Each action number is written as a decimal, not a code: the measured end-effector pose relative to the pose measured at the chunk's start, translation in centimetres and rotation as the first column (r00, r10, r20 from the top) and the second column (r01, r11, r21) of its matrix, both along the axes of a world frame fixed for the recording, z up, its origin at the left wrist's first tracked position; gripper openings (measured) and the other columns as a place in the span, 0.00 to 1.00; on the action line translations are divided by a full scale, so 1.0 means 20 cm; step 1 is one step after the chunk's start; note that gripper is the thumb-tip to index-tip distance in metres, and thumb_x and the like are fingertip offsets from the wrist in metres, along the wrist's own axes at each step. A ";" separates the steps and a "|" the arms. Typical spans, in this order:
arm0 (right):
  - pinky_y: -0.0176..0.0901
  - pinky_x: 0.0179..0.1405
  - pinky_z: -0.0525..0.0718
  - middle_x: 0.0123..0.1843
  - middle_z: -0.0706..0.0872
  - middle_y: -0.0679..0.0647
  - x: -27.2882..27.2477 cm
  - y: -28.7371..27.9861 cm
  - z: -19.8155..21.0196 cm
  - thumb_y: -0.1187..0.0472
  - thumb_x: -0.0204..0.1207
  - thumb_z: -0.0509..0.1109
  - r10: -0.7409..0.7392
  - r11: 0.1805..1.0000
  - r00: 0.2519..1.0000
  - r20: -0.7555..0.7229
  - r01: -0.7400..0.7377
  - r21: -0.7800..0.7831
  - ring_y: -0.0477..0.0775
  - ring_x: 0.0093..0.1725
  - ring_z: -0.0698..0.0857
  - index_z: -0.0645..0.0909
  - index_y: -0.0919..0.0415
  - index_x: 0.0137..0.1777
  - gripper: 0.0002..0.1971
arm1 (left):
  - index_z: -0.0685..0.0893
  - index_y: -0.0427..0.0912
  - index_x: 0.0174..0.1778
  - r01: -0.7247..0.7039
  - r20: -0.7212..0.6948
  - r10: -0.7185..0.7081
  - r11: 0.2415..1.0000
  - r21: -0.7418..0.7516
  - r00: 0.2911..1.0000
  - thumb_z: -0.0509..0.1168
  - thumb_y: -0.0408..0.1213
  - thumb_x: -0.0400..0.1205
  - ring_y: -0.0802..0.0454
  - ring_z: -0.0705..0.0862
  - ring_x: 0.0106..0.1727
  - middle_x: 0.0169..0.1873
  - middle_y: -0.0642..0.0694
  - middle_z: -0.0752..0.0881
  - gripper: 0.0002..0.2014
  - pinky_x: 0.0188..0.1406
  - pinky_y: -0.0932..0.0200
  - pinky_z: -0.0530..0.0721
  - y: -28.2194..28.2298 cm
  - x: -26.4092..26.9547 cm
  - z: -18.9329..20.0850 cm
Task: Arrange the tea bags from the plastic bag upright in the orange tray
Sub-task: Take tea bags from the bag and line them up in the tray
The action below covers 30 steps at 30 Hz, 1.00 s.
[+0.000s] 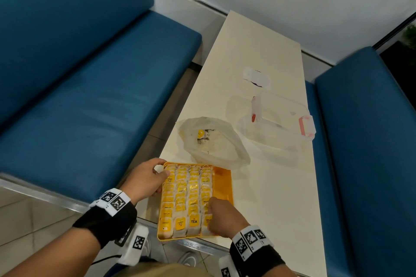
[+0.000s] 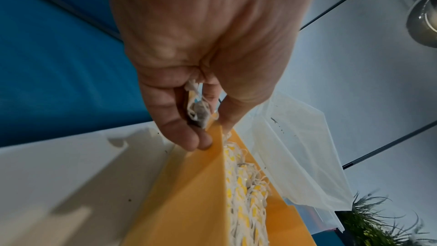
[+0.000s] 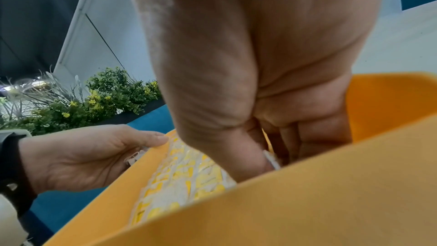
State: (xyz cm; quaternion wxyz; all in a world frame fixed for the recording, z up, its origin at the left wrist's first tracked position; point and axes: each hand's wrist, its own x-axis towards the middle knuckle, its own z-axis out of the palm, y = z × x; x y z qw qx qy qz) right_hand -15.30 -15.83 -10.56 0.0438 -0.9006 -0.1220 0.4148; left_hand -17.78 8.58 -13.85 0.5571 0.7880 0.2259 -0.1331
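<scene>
Both hands are at the orange tray [image 1: 222, 184], which sits at the near corner of the surface [image 1: 270, 186]. The left hand [image 1: 144, 181] curls round the tray's far left corner, and the left wrist view shows a spare tea bag [image 2: 197, 108] tucked between its fingers and palm. The right hand [image 1: 221, 217] is inside the tray, fingers bent down into the rightmost filled row; the right wrist view shows its thumb and fingers pinching a tea bag's paper edge [image 3: 272, 160] among the packed ones.

Four rows of tea bags [image 1: 186, 198] stand upright between the two hands, and only a narrow empty strip of tray remains beyond the right hand's knuckles. So the work looks far along: the step in hand appears to be seating one bag upright in the fourth row while the left steadies the tray.

Next, I judge, the right hand must let go without tipping the neighbours, then take the bag waiting in the left hand. Just beyond the tray, ahead of both hands, the plastic bag [image 1: 213, 141] lies slack and open, with at least one yellow-tagged bag visible inside; how many are left I cannot tell.
</scene>
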 end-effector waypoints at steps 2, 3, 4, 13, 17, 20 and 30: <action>0.44 0.56 0.81 0.71 0.80 0.59 0.00 0.00 -0.01 0.68 0.78 0.68 -0.026 1.000 1.000 0.001 0.026 -0.006 0.59 0.69 0.81 0.70 0.64 0.73 0.24 | 0.84 0.55 0.64 -0.003 0.002 0.003 1.000 0.001 1.000 0.68 0.43 0.87 0.49 0.91 0.34 0.38 0.45 0.92 0.10 0.29 0.59 0.89 0.00 0.00 0.00; 0.45 0.56 0.82 0.71 0.80 0.59 0.00 0.01 -0.02 0.67 0.77 0.70 -0.038 0.999 0.999 0.000 0.038 -0.012 0.59 0.69 0.82 0.68 0.64 0.74 0.26 | 0.84 0.54 0.64 -0.004 0.001 0.004 1.000 0.003 1.000 0.68 0.43 0.87 0.49 0.91 0.34 0.38 0.45 0.92 0.11 0.29 0.59 0.89 0.00 0.00 0.00; 0.44 0.53 0.82 0.69 0.81 0.60 -0.01 0.01 -0.02 0.67 0.77 0.71 -0.046 0.999 0.999 0.003 0.046 -0.017 0.59 0.68 0.82 0.66 0.65 0.75 0.28 | 0.84 0.54 0.65 -0.005 -0.002 0.005 1.000 0.004 1.000 0.68 0.43 0.87 0.50 0.91 0.33 0.38 0.45 0.92 0.11 0.29 0.59 0.88 0.00 0.00 0.00; 0.41 0.47 0.80 0.64 0.83 0.59 -0.02 0.02 -0.03 0.68 0.75 0.73 -0.102 0.995 0.994 0.045 0.101 0.010 0.58 0.63 0.85 0.59 0.65 0.78 0.35 | 0.83 0.54 0.66 -0.016 -0.024 0.016 1.000 0.008 1.000 0.68 0.42 0.87 0.51 0.91 0.33 0.38 0.45 0.91 0.11 0.28 0.61 0.87 -0.01 0.00 0.03; 0.38 0.38 0.79 0.57 0.83 0.56 -0.01 0.01 0.05 0.65 0.75 0.73 -0.113 0.989 0.991 0.077 0.105 0.105 0.57 0.53 0.87 0.68 0.57 0.68 0.24 | 0.85 0.53 0.64 -0.002 -0.026 0.002 1.000 0.005 1.000 0.68 0.40 0.87 0.49 0.91 0.34 0.39 0.44 0.91 0.11 0.29 0.59 0.89 0.02 -0.01 0.05; 0.41 0.33 0.81 0.45 0.86 0.51 0.04 -0.02 0.11 0.56 0.75 0.73 -0.223 0.962 0.952 0.211 0.179 0.208 0.54 0.41 0.88 0.74 0.51 0.51 0.10 | 0.84 0.53 0.66 0.007 -0.036 -0.007 1.000 0.009 0.999 0.69 0.41 0.86 0.48 0.91 0.36 0.43 0.44 0.90 0.12 0.30 0.58 0.90 0.06 -0.03 0.06; 0.39 0.53 0.79 0.56 0.77 0.50 0.08 -0.12 0.05 0.68 0.78 0.67 -0.210 0.960 0.930 0.300 0.137 0.245 0.51 0.55 0.81 0.78 0.51 0.56 0.12 | 0.85 0.49 0.62 -0.263 -0.085 0.249 0.929 -0.261 0.965 0.56 0.49 0.92 0.42 0.90 0.41 0.45 0.38 0.91 0.14 0.37 0.49 0.86 0.13 -0.06 0.16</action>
